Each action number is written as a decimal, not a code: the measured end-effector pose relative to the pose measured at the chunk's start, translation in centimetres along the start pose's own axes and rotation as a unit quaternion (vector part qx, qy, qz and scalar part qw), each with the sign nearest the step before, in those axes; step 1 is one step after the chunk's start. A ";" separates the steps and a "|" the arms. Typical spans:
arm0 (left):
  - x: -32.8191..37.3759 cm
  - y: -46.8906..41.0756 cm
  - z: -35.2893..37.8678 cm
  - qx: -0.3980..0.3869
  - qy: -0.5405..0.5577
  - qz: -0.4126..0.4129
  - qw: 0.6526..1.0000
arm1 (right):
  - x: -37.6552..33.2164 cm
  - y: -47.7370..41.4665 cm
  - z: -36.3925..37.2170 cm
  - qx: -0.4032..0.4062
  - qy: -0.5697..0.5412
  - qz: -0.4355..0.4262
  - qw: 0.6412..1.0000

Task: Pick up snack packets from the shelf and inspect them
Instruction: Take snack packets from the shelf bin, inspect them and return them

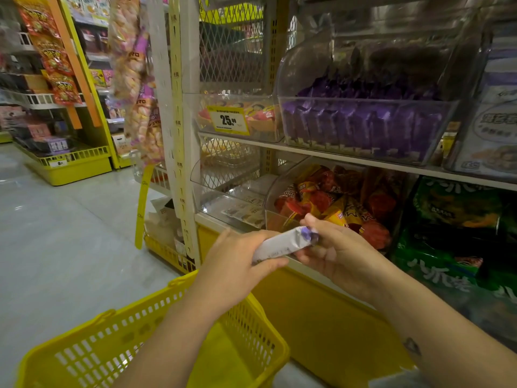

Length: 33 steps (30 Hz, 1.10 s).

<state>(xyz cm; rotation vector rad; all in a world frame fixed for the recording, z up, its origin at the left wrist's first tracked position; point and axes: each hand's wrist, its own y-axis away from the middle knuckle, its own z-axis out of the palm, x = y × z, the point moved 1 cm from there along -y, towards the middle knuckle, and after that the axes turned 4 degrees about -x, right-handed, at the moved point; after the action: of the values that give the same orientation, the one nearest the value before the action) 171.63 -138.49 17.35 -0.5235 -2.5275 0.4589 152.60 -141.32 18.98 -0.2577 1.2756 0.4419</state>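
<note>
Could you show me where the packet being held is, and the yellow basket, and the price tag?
packet [282, 246], head view, on its silvery middle.
yellow basket [92, 354], head view, on its perforated side wall.
price tag [230, 120], head view, on its printed number.

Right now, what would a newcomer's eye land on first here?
The left hand and right hand, low centre, hold a pale packet between them. Below them is a yellow basket; up right, purple packets fill a clear bin.
</note>
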 end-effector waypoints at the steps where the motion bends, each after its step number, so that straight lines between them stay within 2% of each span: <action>1: 0.2 0.1 0.1 0.008 0.057 -0.016 0.998 | 0.1 0.0 0.2 -0.002 -0.015 -0.009 1.000; 3: 0.3 0.3 0.3 0.013 0.201 -0.061 0.978 | 0.3 -0.1 0.5 0.020 -0.027 -0.040 0.999; 5: 0.5 0.2 0.5 0.011 0.298 -0.090 0.950 | 0.6 -0.2 1.1 0.065 0.063 -0.084 0.992; 8: 1.0 0.0 0.9 -0.005 0.392 -0.116 0.913 | 1.3 0.0 1.9 0.097 0.309 -0.155 0.933; 10: 1.2 0.0 1.1 -0.022 0.438 -0.131 0.889 | 1.5 0.0 2.0 0.104 0.363 -0.171 0.910; 12: 1.2 -0.2 1.2 -0.041 0.461 -0.143 0.875 | 1.3 -0.1 1.7 0.104 0.378 -0.169 0.904; 14: 1.3 -0.2 1.2 -0.043 0.456 -0.145 0.877 | 1.1 -0.2 1.5 0.098 0.392 -0.164 0.900; 19: 2.4 0.0 1.0 -0.038 0.346 -0.112 0.931 | 1.1 -0.1 1.7 0.123 0.449 -0.177 0.867; 22: 2.8 -0.1 1.1 -0.030 0.299 -0.112 0.947 | 1.2 0.0 1.9 0.120 0.431 -0.176 0.877; 27: 2.2 0.0 0.6 -0.031 0.283 -0.112 0.952 | 0.9 -0.2 1.3 0.071 0.324 -0.120 0.936; 30: 1.8 0.0 0.5 -0.038 0.307 -0.111 0.944 | 0.8 -0.4 1.0 0.048 0.265 -0.096 0.958; 33: 1.3 -0.2 0.2 -0.039 0.353 -0.119 0.927 | 0.6 -0.3 0.9 0.047 0.238 -0.102 0.965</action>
<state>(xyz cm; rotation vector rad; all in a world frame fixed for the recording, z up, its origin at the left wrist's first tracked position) 170.43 -138.08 17.81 -0.3230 -1.8762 0.0506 153.61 -141.10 18.64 -0.4278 1.7151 0.1422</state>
